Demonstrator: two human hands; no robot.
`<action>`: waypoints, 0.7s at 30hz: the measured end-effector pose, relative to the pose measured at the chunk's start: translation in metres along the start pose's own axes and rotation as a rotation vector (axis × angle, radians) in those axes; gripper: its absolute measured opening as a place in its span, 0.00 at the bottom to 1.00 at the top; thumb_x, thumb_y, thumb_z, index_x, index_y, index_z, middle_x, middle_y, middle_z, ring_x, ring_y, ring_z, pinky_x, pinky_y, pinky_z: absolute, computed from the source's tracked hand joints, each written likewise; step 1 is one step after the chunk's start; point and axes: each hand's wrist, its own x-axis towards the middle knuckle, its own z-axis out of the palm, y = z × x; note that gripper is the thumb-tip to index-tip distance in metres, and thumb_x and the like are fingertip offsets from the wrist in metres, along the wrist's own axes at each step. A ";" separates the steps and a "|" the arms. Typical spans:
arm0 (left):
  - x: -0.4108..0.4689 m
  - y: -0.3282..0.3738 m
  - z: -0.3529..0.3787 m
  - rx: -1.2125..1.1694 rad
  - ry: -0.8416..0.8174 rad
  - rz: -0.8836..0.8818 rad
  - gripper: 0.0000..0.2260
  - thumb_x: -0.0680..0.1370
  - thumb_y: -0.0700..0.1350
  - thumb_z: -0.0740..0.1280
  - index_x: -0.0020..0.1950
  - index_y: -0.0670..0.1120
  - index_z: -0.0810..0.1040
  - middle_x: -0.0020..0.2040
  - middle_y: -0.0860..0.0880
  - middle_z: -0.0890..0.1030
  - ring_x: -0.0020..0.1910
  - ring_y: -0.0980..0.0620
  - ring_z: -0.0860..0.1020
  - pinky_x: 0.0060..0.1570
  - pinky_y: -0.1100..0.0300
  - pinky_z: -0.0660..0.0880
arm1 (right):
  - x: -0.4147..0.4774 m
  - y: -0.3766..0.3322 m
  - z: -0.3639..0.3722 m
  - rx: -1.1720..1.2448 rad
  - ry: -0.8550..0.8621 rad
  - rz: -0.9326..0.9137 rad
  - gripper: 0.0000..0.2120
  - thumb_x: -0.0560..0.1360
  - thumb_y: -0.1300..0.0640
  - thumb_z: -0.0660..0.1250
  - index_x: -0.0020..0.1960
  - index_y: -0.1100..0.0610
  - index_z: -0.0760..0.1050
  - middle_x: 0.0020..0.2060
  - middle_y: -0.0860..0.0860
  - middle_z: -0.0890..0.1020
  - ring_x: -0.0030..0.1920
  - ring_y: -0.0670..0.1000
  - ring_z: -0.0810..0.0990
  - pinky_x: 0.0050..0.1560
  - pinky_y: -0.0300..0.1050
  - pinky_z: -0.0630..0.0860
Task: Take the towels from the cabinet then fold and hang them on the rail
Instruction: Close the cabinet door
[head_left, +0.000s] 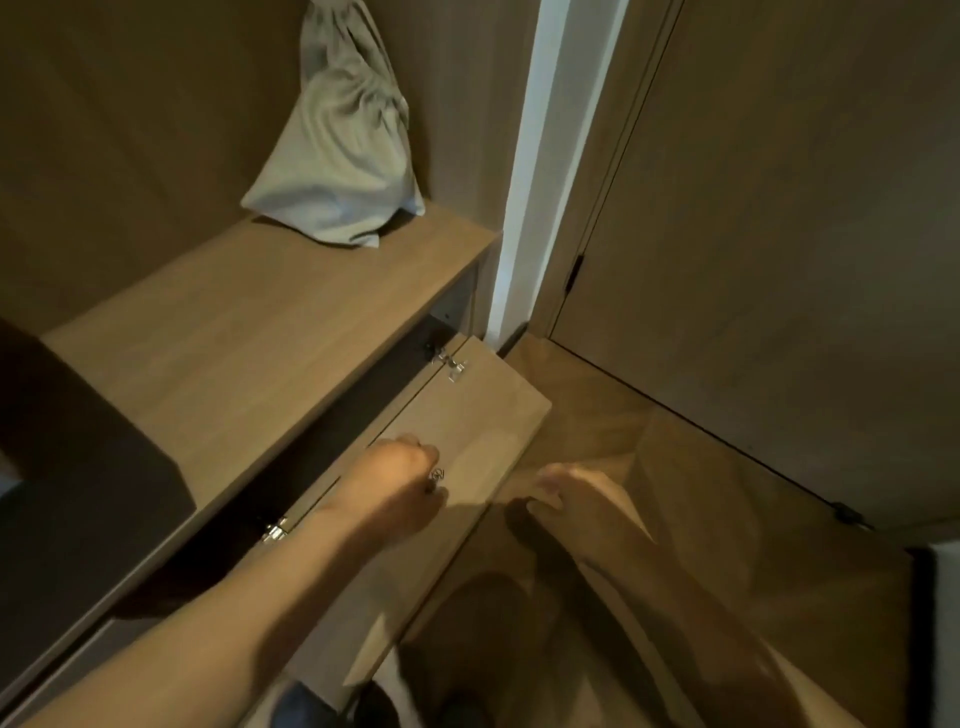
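No towel shows in this view. The low wooden cabinet (249, 332) has its door (483, 415) swung out toward me, and the inside is a dark gap. My left hand (400, 483), a ring on one finger, hovers over the door's inner face with its fingers curled under and nothing visible in them. Just off the door's free edge, my right hand (558, 491) is motion-blurred, its fingers stretched toward that edge. Two metal hinges (453, 365) join the door to the cabinet.
A pale cloth bag (343, 145) hangs against the back panel and rests on the cabinet top. A dark block (88, 493) sits at the left. A closed wooden door (779, 234) stands at the right beyond a white frame (545, 156). Wood floor (649, 493) lies below.
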 end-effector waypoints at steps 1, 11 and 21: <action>0.007 -0.005 0.013 -0.026 -0.012 -0.007 0.15 0.80 0.54 0.62 0.65 0.50 0.74 0.58 0.50 0.76 0.54 0.53 0.75 0.56 0.56 0.75 | 0.010 0.006 0.013 0.009 -0.021 0.003 0.15 0.78 0.50 0.66 0.62 0.52 0.78 0.58 0.52 0.81 0.58 0.53 0.78 0.59 0.45 0.73; 0.054 -0.062 0.148 -0.009 -0.171 -0.092 0.21 0.78 0.54 0.64 0.69 0.48 0.69 0.58 0.49 0.78 0.51 0.52 0.78 0.47 0.62 0.76 | 0.086 0.050 0.154 0.092 -0.199 0.134 0.13 0.79 0.50 0.64 0.61 0.54 0.76 0.57 0.52 0.81 0.61 0.53 0.77 0.53 0.41 0.70; 0.076 -0.096 0.242 -0.030 -0.216 -0.103 0.22 0.79 0.56 0.62 0.71 0.50 0.68 0.65 0.50 0.75 0.60 0.51 0.77 0.57 0.59 0.75 | 0.132 0.070 0.264 0.401 -0.183 0.367 0.19 0.76 0.46 0.69 0.61 0.56 0.78 0.54 0.53 0.81 0.57 0.52 0.79 0.52 0.41 0.72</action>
